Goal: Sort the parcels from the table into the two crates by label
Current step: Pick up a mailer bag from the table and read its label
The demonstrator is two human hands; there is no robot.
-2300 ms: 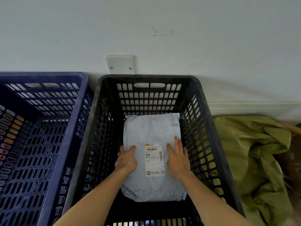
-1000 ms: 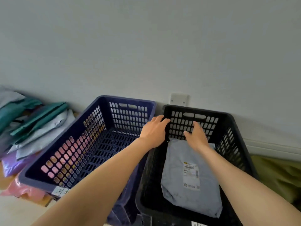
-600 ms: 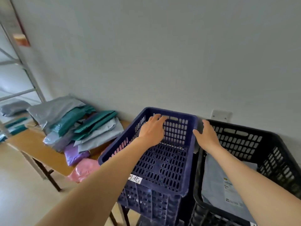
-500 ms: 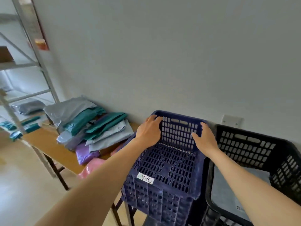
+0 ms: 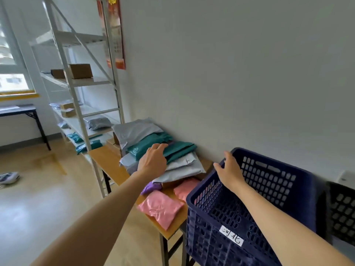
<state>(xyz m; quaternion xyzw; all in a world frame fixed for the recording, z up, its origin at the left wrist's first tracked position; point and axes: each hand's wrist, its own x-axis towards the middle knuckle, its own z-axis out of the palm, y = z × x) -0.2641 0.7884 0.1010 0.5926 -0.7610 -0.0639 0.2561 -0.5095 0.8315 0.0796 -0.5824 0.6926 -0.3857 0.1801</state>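
1. Left hand [image 5: 153, 162]: positioned at 9 o'clock of view centre, over the stack of parcels. Fingers are extended and slightly spread, released, grasping nothing. The fingertips [image 5: 161, 146] lie over the dark teal plastic mailer [image 5: 178, 150]; whether they touch it cannot be told.

2. Right hand [image 5: 228, 172]: positioned at 4 o'clock of view centre, over the near left rim of the dark blue perforated plastic crate [image 5: 288, 189]. Fingers are relaxed and released, holding nothing.

3. Parcels: all lie on the light wooden table [image 5: 107, 160] against the wall.
- A large pale grey plastic mailer [image 5: 134, 131] sits at 11 o'clock of the left hand.
- A flat grey plastic mailer [image 5: 184, 167] lies under the teal one, at 3 o'clock of the left hand.
- A small purple mailer [image 5: 151, 187] lies under that stack, at 6 o'clock of the left hand.
- A pink plastic mailer [image 5: 159, 208] lies at the near table edge, at 6 o'clock of the purple one.

4. Crates: the blue crate stands just beside the table and carries a white handwritten label [image 5: 231, 238] on its near wall. A black perforated plastic crate [image 5: 342, 208] stands at 3 o'clock of the blue crate, partly out of view.

5. Surroundings: a white metal shelving rack [image 5: 84, 60] stands at 10 o'clock, beyond the table.
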